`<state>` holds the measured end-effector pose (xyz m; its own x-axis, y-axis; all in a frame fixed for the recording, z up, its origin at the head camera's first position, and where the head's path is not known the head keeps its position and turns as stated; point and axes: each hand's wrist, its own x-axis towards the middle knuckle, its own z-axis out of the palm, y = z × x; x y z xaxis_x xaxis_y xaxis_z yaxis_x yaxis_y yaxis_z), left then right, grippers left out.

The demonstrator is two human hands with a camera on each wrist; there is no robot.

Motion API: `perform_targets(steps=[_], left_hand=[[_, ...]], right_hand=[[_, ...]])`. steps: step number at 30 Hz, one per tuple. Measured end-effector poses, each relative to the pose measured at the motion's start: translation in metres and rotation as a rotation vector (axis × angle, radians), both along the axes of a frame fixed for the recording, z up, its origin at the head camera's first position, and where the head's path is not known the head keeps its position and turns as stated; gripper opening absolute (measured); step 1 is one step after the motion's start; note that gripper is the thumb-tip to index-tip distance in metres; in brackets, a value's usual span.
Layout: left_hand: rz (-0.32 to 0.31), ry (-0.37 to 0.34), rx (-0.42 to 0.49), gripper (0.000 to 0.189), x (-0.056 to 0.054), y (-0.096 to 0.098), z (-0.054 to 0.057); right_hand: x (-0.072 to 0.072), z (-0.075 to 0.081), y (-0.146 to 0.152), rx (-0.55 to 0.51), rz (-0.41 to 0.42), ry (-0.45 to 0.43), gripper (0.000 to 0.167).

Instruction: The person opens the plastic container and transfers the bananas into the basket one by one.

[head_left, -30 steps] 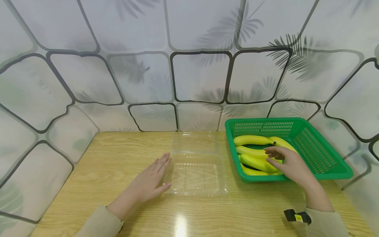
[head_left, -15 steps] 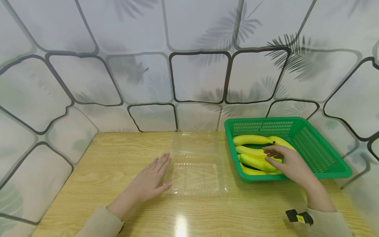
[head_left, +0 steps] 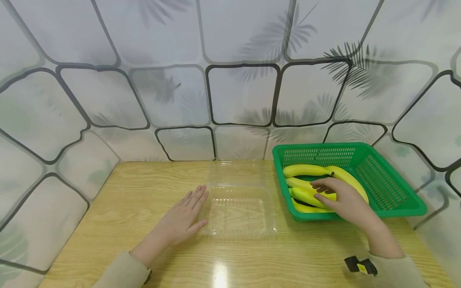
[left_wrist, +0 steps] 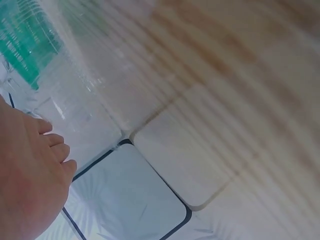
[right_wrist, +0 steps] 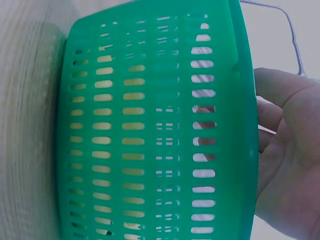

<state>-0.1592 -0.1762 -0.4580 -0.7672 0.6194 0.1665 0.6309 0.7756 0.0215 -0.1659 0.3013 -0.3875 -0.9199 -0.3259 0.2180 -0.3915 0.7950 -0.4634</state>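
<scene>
A clear plastic clamshell box [head_left: 239,218] lies unfolded on the wooden table, its lid [head_left: 235,174] toward the wall. My left hand [head_left: 180,222], palm down with straight fingers, is at the box's left edge; whether it presses the table or the box I cannot tell. To the right stands a green perforated basket [head_left: 396,184] with several yellow bananas [head_left: 306,170] in its left part. Over them hovers my right hand [head_left: 345,202], its fingers loosely bent, partly covering a middle banana [head_left: 306,195]. In the right wrist view, that hand [right_wrist: 295,145] shows above the basket wall [right_wrist: 225,150], with nothing seen in it.
The light wood table [head_left: 137,192] meets a patterned wall covering [head_left: 237,92] at the back and both sides. The basket sits close to the back and right walls. A gap of bare wood separates the box from the basket.
My right hand has shifted slightly left over the bananas, uncovering more of the banana at the right. My left hand and the box have stayed in place.
</scene>
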Motion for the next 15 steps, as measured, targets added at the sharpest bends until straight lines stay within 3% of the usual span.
perform_targets(steps=[15], left_hand=[[-0.031, 0.081, 0.028, 0.084, 0.001, -0.003, 0.007]], right_hand=[[0.003, 0.000, -0.019, 0.050, 0.049, 0.094, 0.036]])
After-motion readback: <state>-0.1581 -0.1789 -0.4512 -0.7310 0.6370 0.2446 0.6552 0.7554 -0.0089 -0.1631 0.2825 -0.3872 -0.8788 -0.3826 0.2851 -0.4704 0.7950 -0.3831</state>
